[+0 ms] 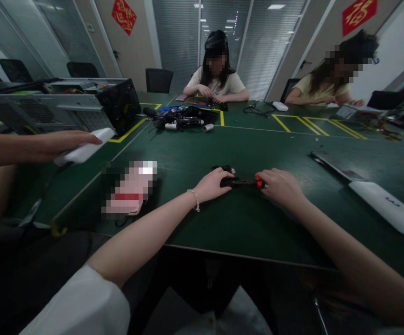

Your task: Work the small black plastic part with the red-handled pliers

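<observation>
My right hand (281, 187) is closed round the red handles of a pair of pliers (247, 182). Their dark metal jaws point left and reach a small black piece (227, 182). My left hand (213, 187), with a bracelet at the wrist, pinches that black piece between thumb and fingers. Its exact kind is too small and dark to make out. Just beyond my left fingertips lies a small dark item (222, 168) with a pale bit at its right end, partly hidden by the hand.
Left of me lies a blurred pink phone-shaped thing (131, 188); a neighbour's hand (79, 138) holds a white device (89, 148). Beyond are a computer case (118, 108) and a heap of cables (184, 117). A white object marked 3 (388, 204) lies right. Two people sit opposite.
</observation>
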{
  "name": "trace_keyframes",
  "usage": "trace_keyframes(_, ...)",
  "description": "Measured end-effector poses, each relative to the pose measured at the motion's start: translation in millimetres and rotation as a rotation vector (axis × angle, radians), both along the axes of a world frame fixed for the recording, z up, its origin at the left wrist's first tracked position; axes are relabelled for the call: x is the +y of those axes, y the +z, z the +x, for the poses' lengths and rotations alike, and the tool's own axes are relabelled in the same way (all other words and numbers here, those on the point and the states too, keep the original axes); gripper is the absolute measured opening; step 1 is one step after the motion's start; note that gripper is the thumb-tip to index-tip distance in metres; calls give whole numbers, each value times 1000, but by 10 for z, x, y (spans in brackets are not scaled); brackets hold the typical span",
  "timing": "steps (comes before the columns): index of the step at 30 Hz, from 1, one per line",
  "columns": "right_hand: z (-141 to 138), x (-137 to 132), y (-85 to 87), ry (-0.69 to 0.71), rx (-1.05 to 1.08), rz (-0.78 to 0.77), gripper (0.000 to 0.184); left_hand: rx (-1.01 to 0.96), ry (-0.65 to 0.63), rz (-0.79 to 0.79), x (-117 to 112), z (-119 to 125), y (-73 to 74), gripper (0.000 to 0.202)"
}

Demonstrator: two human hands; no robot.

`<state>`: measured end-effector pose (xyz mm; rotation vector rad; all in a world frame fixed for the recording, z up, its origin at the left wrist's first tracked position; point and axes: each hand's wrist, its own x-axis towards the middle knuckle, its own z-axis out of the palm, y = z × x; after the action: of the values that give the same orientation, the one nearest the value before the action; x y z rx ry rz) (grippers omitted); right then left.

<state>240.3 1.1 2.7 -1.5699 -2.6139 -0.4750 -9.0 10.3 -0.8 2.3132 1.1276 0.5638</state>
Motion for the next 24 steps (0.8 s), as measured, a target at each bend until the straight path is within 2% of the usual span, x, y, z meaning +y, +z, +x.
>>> trace_keyframes(9,-26,13,-36,-66,40,-91,25,2,9,-17,-20,3,32,39)
trace_keyframes(18,-22,-13,19,-17,-19,-3,28,4,-2,-10,-17,4,25,39)
trace_keyframes(24,-43,-12,18,-47,-6,-42,27,-10,-2,-2,-10,-5,5,38)
